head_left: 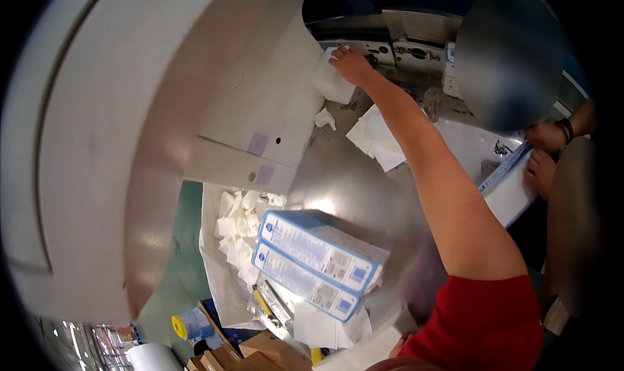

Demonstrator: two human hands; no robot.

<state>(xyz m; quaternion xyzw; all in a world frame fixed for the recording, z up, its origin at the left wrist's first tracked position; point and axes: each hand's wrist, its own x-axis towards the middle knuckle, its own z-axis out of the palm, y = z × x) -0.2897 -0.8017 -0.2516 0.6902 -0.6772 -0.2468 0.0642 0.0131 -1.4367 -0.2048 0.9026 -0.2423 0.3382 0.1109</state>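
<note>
My right arm, in a red sleeve, stretches up and across the metal bench. At its end, my right hand (351, 66) curls its fingers over the top of a white paper bundle (333, 83) standing against the machine's pale panel. Only a sliver of my left hand (402, 344) shows at the lower edge, beside a stack of white sheets (364, 356); its fingers are mostly hidden. Two long blue-and-white cartons (318, 262) lie side by side below the reaching arm. Loose white sheets (377, 137) and a crumpled scrap (324, 119) rest near the bundle.
At the right, another person's hands (543, 151) hold a blue-edged white carton (506, 176). A round dark disc (510, 59) hangs above. Left of the cartons, a white bin (209, 241) holds crumpled paper. Brown boxes (270, 349) and a yellow-capped blue container (192, 324) stand lower left.
</note>
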